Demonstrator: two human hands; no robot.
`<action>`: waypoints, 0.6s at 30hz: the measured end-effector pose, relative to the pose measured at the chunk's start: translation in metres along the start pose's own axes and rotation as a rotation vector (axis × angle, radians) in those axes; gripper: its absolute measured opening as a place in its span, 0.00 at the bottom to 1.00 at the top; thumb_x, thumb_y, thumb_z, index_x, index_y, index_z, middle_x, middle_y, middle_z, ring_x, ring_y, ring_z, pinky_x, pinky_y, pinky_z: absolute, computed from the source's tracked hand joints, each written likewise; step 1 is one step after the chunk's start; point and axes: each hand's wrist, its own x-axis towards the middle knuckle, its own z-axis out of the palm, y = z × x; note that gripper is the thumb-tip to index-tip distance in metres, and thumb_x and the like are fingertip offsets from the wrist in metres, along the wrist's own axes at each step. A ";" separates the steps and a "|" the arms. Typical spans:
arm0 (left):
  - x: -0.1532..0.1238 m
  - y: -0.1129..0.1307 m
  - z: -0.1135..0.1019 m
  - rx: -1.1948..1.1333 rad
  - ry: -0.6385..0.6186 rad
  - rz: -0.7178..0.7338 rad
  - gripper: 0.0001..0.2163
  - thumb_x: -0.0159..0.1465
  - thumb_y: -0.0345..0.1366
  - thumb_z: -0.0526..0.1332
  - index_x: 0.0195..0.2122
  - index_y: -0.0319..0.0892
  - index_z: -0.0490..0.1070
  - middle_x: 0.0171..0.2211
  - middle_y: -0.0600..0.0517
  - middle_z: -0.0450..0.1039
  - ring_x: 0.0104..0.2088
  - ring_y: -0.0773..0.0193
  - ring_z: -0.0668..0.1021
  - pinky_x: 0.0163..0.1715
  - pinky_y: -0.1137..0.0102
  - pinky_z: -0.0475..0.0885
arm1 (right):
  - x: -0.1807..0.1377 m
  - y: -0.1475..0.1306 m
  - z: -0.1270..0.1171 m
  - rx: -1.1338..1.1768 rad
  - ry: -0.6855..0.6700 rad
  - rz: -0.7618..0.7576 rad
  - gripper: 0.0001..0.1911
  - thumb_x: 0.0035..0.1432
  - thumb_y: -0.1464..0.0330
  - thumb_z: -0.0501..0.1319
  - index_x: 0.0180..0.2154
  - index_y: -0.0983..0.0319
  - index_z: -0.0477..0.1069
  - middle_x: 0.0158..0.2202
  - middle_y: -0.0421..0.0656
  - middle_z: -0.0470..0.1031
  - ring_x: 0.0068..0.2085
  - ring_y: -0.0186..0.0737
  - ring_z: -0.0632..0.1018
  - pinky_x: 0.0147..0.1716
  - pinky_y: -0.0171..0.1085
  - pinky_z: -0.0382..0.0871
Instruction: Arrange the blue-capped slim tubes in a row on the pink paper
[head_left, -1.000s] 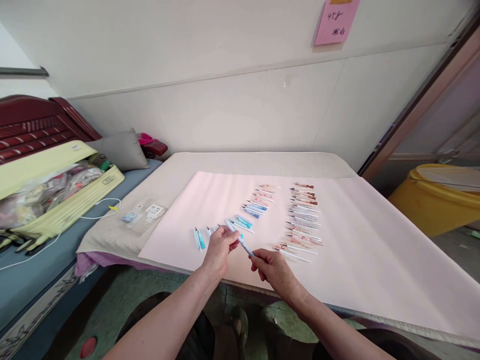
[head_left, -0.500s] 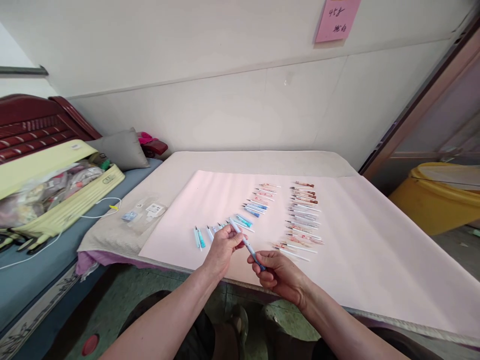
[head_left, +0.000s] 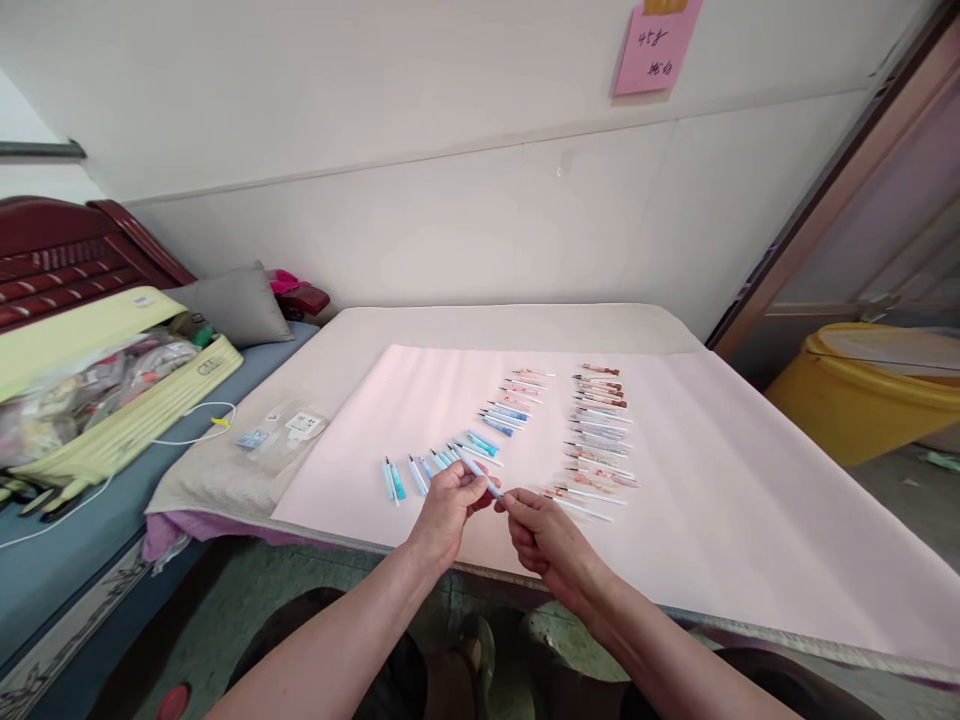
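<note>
Both hands meet over the near edge of the pink sheet on a slim pale-blue pen (head_left: 471,464). My left hand (head_left: 450,505) grips it around the middle between thumb and fingers. At its lower end, my right hand (head_left: 547,535) pinches it with thumb and forefinger; the fingers hide that tip. Beyond my left hand lie blue and teal pens (head_left: 396,480), with a slanting line of more blue pens (head_left: 501,420) and pink ones (head_left: 525,388) further back. A column of brown, white and peach pens (head_left: 600,430) lies to the right.
The pink sheet (head_left: 720,500) covers much of the table. Clear plastic packaging (head_left: 289,428) lies on the left cloth. A blue bed holds a yellow open case (head_left: 217,365) of bagged items and a grey pillow (head_left: 232,305). At right stands a yellow bin (head_left: 840,400).
My right hand has slid up the pen towards my left hand, and its fingers now cover the darker lower end. The view has shifted slightly.
</note>
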 end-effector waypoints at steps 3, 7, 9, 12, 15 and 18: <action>-0.001 0.000 0.000 -0.045 -0.036 -0.034 0.08 0.54 0.37 0.63 0.32 0.39 0.70 0.32 0.48 0.72 0.31 0.65 0.72 0.37 0.66 0.68 | 0.000 0.001 -0.001 0.081 -0.026 0.052 0.14 0.54 0.55 0.56 0.31 0.60 0.62 0.14 0.28 0.49 0.15 0.24 0.44 0.14 0.31 0.34; -0.001 0.002 0.001 -0.029 0.047 -0.061 0.09 0.53 0.39 0.64 0.31 0.40 0.71 0.34 0.49 0.72 0.35 0.65 0.72 0.37 0.70 0.67 | 0.003 0.002 0.004 -0.080 0.096 -0.046 0.13 0.53 0.57 0.57 0.29 0.61 0.63 0.14 0.29 0.50 0.16 0.24 0.47 0.15 0.30 0.36; 0.000 0.002 0.001 -0.003 0.111 -0.043 0.10 0.53 0.42 0.64 0.28 0.40 0.71 0.31 0.50 0.71 0.32 0.67 0.71 0.35 0.71 0.66 | 0.003 0.002 0.008 -0.148 0.121 -0.082 0.12 0.53 0.59 0.57 0.28 0.62 0.64 0.15 0.30 0.52 0.16 0.24 0.50 0.15 0.30 0.38; 0.001 0.001 -0.003 -0.002 0.158 -0.041 0.10 0.52 0.41 0.65 0.28 0.39 0.71 0.29 0.51 0.70 0.29 0.68 0.70 0.34 0.71 0.66 | 0.002 0.003 0.012 -0.165 0.121 -0.084 0.12 0.53 0.59 0.56 0.27 0.62 0.64 0.14 0.31 0.52 0.16 0.25 0.50 0.15 0.30 0.38; 0.003 0.001 -0.005 -0.050 0.129 -0.044 0.11 0.49 0.36 0.67 0.33 0.40 0.71 0.32 0.49 0.72 0.33 0.65 0.73 0.38 0.67 0.67 | 0.000 0.003 0.012 -0.128 0.107 -0.056 0.13 0.54 0.58 0.54 0.29 0.62 0.63 0.14 0.29 0.50 0.16 0.25 0.47 0.16 0.30 0.37; 0.002 0.002 -0.005 -0.068 0.086 -0.051 0.12 0.50 0.35 0.66 0.35 0.41 0.69 0.34 0.48 0.73 0.36 0.63 0.74 0.40 0.66 0.67 | 0.002 0.004 0.010 -0.139 0.111 -0.066 0.13 0.55 0.58 0.54 0.29 0.62 0.63 0.14 0.29 0.49 0.16 0.24 0.47 0.16 0.30 0.37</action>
